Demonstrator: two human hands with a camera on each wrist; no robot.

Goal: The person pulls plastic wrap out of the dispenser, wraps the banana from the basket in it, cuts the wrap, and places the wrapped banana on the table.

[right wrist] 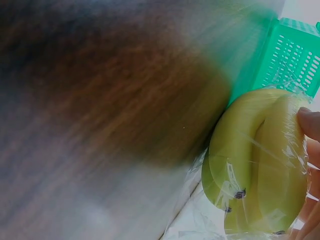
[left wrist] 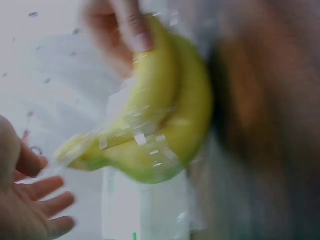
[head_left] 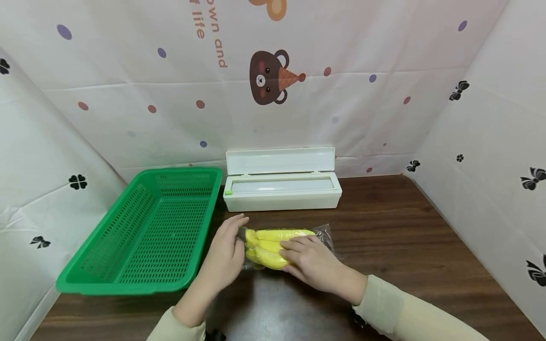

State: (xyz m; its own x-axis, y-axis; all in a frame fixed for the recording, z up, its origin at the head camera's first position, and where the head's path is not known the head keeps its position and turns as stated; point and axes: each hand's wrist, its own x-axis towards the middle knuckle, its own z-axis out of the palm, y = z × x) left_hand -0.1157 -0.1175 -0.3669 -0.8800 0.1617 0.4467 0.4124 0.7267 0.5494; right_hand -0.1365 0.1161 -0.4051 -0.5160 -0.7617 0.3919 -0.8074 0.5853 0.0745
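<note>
A bunch of yellow bananas [head_left: 265, 247] lies on the table, wrapped in clear plastic film [head_left: 326, 235] that sticks out loosely past the right end. My right hand [head_left: 313, 265] grips the bunch near its tip end; the left wrist view shows its fingers against the bananas [left wrist: 172, 145]. At the stem end, my left hand [head_left: 226, 251] stands beside the bunch with its fingers extended. In the left wrist view that left hand [left wrist: 30, 200] appears spread and a little apart from the stem. Dark tips and wrinkled film show on the bananas [right wrist: 277, 165] in the right wrist view.
A green plastic basket [head_left: 199, 251] stands to the left, with nothing in it. Behind the bananas sits a white cling film dispenser [head_left: 283, 201] with its lid raised and a small green slider at its left. Patterned white cloth [head_left: 298, 123] encloses the dark wooden table [head_left: 405, 237].
</note>
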